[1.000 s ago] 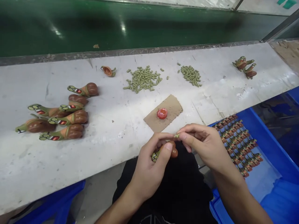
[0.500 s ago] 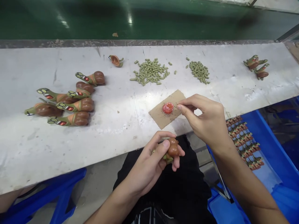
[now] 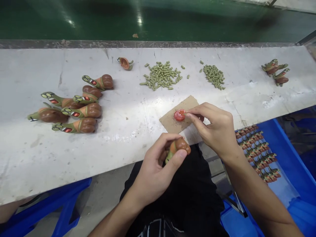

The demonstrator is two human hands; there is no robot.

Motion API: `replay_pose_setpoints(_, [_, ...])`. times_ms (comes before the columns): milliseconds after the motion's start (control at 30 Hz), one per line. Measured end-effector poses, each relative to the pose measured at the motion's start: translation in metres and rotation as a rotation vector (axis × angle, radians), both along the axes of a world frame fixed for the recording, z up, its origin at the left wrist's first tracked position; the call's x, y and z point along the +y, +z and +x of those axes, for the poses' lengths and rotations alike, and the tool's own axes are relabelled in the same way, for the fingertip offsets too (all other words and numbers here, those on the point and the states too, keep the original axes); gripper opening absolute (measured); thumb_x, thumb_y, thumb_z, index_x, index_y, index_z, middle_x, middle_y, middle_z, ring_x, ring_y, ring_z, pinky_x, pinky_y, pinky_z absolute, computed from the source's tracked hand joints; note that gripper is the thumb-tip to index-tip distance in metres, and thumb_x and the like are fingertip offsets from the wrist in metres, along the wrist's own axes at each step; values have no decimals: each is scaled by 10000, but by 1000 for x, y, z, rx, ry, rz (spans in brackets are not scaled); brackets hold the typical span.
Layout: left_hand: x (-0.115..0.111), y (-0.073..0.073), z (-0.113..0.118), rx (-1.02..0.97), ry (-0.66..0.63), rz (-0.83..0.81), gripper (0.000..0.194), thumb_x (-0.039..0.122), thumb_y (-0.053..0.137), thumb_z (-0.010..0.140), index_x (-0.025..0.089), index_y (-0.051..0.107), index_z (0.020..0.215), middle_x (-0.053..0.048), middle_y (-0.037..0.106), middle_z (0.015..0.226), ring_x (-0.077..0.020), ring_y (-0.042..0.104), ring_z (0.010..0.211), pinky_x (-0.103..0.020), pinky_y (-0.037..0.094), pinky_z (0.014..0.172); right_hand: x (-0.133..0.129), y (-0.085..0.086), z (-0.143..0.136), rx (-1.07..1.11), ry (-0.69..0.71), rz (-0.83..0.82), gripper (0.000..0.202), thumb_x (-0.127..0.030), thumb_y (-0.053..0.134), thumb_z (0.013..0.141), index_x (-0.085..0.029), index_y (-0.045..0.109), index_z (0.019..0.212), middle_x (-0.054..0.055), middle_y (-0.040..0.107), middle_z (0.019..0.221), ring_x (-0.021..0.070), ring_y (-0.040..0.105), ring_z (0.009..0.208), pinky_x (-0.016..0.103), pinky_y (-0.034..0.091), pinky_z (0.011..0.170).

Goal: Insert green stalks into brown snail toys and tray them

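Snail toy [image 3: 178,147] (brown shell, green neck) sits in the left hand [image 3: 154,174], pinched between thumb and curled fingers just off the near edge of the white table [image 3: 123,131]. Right hand [image 3: 217,130] reaches over the table edge, its thumb and forefinger pressed together at the small red cap [image 3: 179,115] on a scrap of cardboard [image 3: 170,120]; whether they pinch anything is too small to tell. Six more snail toys [image 3: 74,105] lie grouped at the left, and green pellets [image 3: 161,75] are heaped farther back.
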State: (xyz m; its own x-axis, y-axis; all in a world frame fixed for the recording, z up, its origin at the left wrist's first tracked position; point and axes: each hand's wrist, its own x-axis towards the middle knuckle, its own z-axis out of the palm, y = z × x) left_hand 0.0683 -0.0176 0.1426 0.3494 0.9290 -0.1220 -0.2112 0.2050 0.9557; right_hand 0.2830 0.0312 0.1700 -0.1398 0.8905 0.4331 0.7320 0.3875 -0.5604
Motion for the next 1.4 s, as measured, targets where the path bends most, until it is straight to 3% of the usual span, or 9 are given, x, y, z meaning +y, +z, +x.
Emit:
replay_pose_setpoints(67, [8, -2, 0, 39, 58, 50, 181, 373, 837, 1113, 268, 781, 1250, -22, 834, 1071, -151, 761, 864, -278, 639, 851, -2, -1, -2, 127, -65, -70, 111, -202, 803, 1101, -235, 877, 1026, 50, 885, 999, 229, 816, 888, 361, 670, 823])
replay_pose_setpoints(167, [19, -4, 1, 45, 82, 44, 211, 397, 859, 1093, 249, 779, 1222, -41, 844, 1106, -155, 764, 808, -295, 654, 807, -9, -2, -6, 503, -156, -278, 134, -344, 898, 1062, -236, 874, 987, 44, 886, 933, 229, 853, 836, 340, 707, 758])
replay_pose_setpoints(267, [23, -4, 1, 44, 60, 75, 171, 372, 846, 1102, 248, 787, 1203, -38, 852, 1132, -155, 784, 856, -284, 660, 834, -18, -3, -9, 830, -133, -468, 258, -452, 1003, 976, -232, 870, 949, 40, 880, 858, 248, 881, 793, 340, 748, 715])
replay_pose_setpoints(367, [23, -4, 2, 57, 49, 116, 138, 328, 831, 1109, 258, 803, 1224, -26, 860, 1140, -162, 807, 935, -278, 658, 885, -27, -5, -11, 967, -106, -551, 294, -483, 1050, 927, -240, 884, 942, 38, 889, 872, 250, 887, 789, 373, 785, 760])
replay_pose_setpoints(567, [21, -7, 0, 81, 46, 119, 128, 329, 828, 1116, 278, 814, 1233, -5, 863, 1138, -158, 809, 969, -257, 638, 855, -33, -7, -13, 937, -131, -543, 296, -484, 1080, 888, -240, 916, 919, 36, 893, 874, 221, 879, 778, 308, 766, 762])
replay_pose_setpoints(1033, [22, -4, -1, 131, 28, 144, 110, 325, 818, 1126, 299, 823, 1233, 23, 852, 1090, -124, 776, 900, -225, 629, 869, -30, -6, -17, 862, -162, -545, 379, -599, 1041, 894, -244, 911, 882, 45, 878, 860, 231, 850, 763, 337, 746, 713])
replay_pose_setpoints(1200, [21, -5, -1, 157, 20, 148, 105, 293, 808, 1128, 308, 814, 1232, 37, 843, 1091, -126, 803, 989, -197, 619, 893, -31, -7, -19, 879, -158, -563, 350, -539, 1087, 848, -237, 913, 883, 36, 875, 854, 223, 845, 752, 319, 741, 714])
replay_pose_setpoints(1400, [19, -7, -1, 198, 14, 225, 115, 275, 786, 1143, 306, 798, 1253, 35, 830, 1115, -131, 780, 1007, -206, 606, 929, -34, -5, -22, 847, -106, -535, 305, -516, 1041, 928, -238, 918, 918, 46, 884, 917, 221, 858, 842, 307, 724, 753])
